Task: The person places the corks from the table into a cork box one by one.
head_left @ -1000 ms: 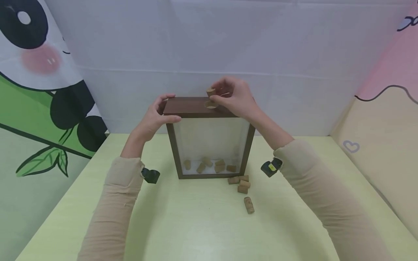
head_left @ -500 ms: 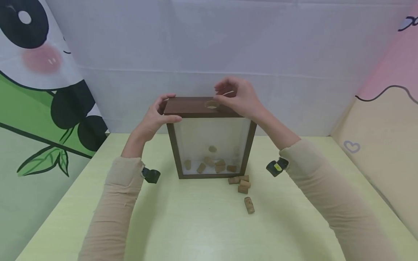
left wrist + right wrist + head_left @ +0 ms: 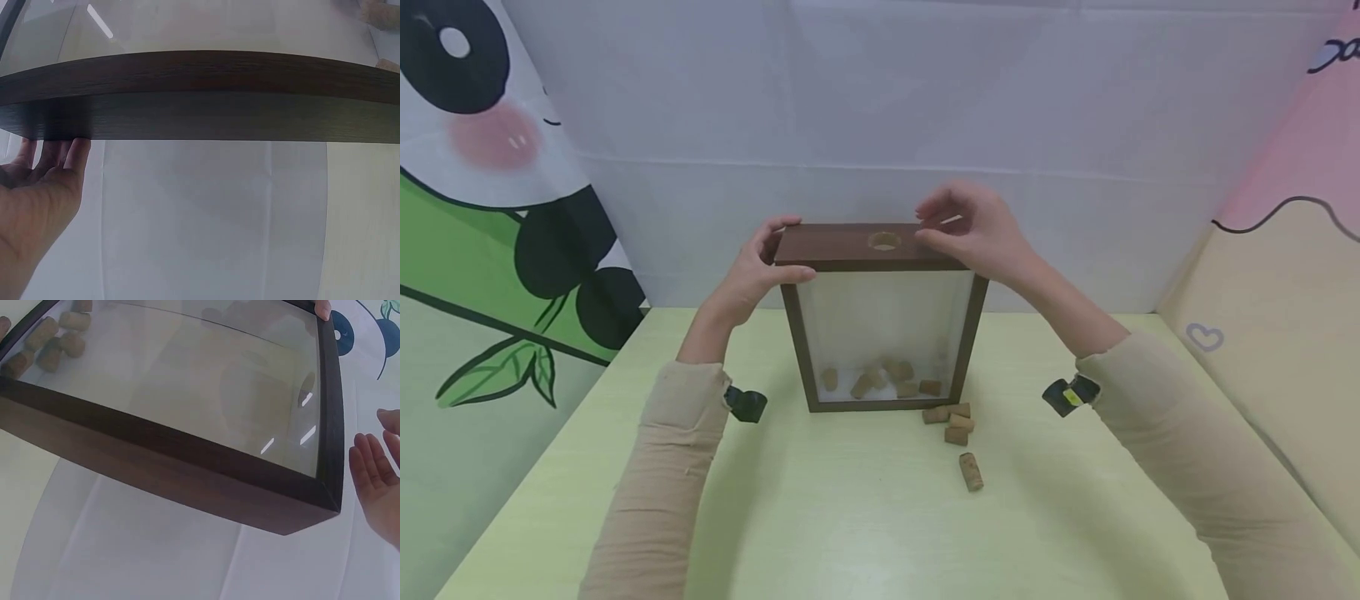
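A dark brown box frame (image 3: 842,247) with a glass front stands upright on the yellow-green table (image 3: 820,517). Its top has a round hole (image 3: 883,242). Several corks (image 3: 880,379) lie inside at the bottom, also visible through the glass in the right wrist view (image 3: 50,340). My left hand (image 3: 752,271) grips the frame's top left corner, thumb in front and fingers over the top. In the left wrist view, that hand (image 3: 44,194) lies against the frame (image 3: 200,94). My right hand (image 3: 977,233) hovers empty at the top right corner, fingers relaxed; in the right wrist view this hand (image 3: 375,481) is apart from the frame (image 3: 156,450).
Three loose corks (image 3: 951,419) lie on the table just in front of the frame's right foot, and one more cork (image 3: 971,472) lies nearer me. A white cloth wall (image 3: 880,125) stands behind, a panda-print panel (image 3: 490,208) on the left, and a pink and beige panel (image 3: 1285,292) on the right.
My right hand held a cork over the hole, let it go, and moved right. The cork fell through and now lies among the others inside. The left hand stayed put.
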